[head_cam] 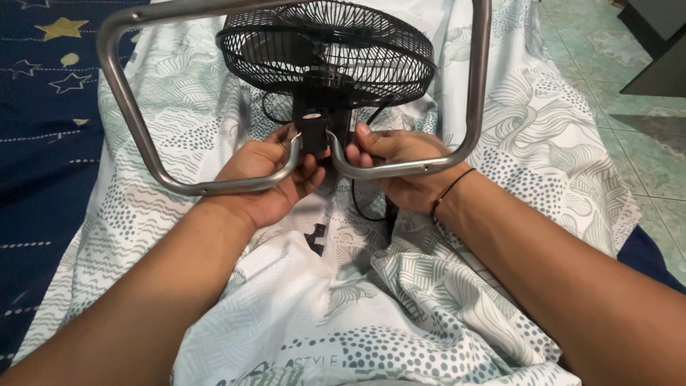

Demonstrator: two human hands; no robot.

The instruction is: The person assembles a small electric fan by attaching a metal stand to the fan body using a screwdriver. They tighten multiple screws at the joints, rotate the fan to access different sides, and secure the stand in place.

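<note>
step: seating frame [457, 143] ends at fan [325, 46] mount | left hand [268, 179], right hand [396, 161] both clenched on frame | next: steady alignment, judged

The top edge cuts off my fan's grille [325, 50] and metal frame [128, 107]; my hands [268, 179] hide its bracket

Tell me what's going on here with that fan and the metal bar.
A person is holding a black fan that lies on a patterned white and grey sheet. The left hand grips one end of the grey metal tube frame and the right hand grips the other end, right where both ends meet the black mount block under the fan's grille. A black cord trails down between the hands.
</note>
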